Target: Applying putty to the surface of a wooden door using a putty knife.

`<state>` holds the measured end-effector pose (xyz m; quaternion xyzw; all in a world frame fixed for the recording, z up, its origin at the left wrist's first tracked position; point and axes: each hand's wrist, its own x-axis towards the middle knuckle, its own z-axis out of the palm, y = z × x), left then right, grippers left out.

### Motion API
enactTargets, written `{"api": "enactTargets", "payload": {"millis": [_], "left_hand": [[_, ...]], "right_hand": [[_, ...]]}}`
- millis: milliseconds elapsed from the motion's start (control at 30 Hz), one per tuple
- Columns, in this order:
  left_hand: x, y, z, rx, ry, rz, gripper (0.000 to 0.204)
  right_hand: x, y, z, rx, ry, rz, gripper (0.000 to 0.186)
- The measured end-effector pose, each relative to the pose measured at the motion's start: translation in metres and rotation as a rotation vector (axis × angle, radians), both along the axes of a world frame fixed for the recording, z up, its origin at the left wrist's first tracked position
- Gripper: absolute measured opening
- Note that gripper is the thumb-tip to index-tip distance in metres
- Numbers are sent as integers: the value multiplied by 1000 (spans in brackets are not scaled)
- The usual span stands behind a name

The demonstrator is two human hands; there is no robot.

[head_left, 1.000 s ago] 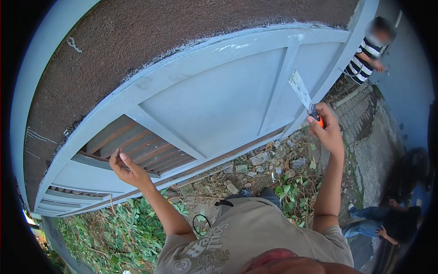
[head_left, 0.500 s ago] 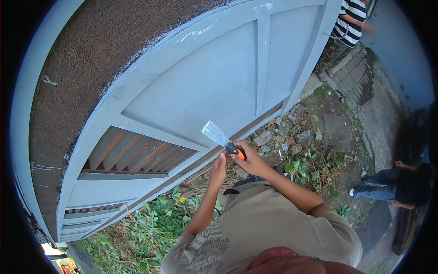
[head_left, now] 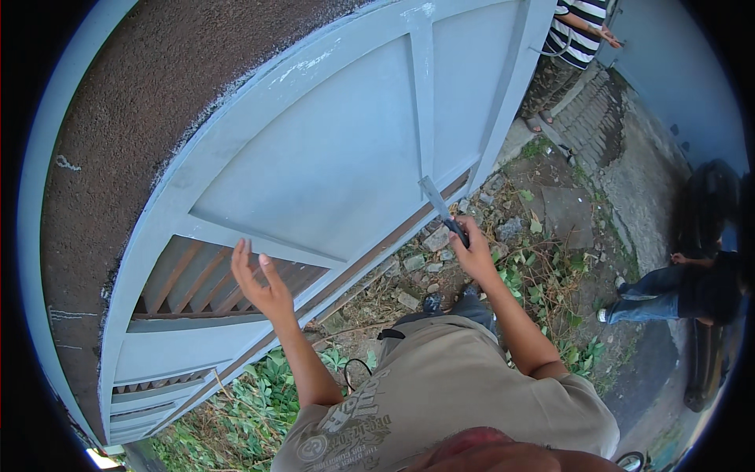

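My right hand (head_left: 472, 248) is closed round the dark handle of a putty knife (head_left: 437, 200). The knife's flat metal blade points up and to the left, in front of the lower edge of a pale blue-grey panelled wall (head_left: 314, 149); whether it touches cannot be told. My left hand (head_left: 266, 285) is raised with its fingers spread and nothing in it. It is nearest to the slatted vent opening (head_left: 204, 275) low in the panelling. Whether the fingertips touch the frame around the vent is unclear.
Rubble and stones (head_left: 436, 240) lie along the wall's foot, with leafy plants (head_left: 259, 397) at lower left. A person in a striped shirt (head_left: 578, 35) stands at the far right end. Another person in jeans (head_left: 649, 299) is at right, near a dark motorbike (head_left: 704, 212).
My hands have moved apart. The left hand let go near the knife and went left with fingers spread; the right carried the putty knife to the right, turning its blade edge-on.
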<state>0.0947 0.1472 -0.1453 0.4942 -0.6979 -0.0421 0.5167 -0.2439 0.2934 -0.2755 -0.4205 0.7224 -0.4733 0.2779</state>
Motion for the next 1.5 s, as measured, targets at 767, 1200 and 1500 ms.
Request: {"api": "enactTargets", "payload": {"millis": [767,1200,1500], "left_hand": [[-9,-1,57,-133,-167,241,64],[-62,-34,87,-51,-482,532,87],[-68,-43,91,120,-615,640,86]], "right_hand": [[-38,-17,-43,-232,-766,-6,31],[-158,-106,27,-365,-356,125,30],[-192,-203,70,-357,-489,283,47]]}}
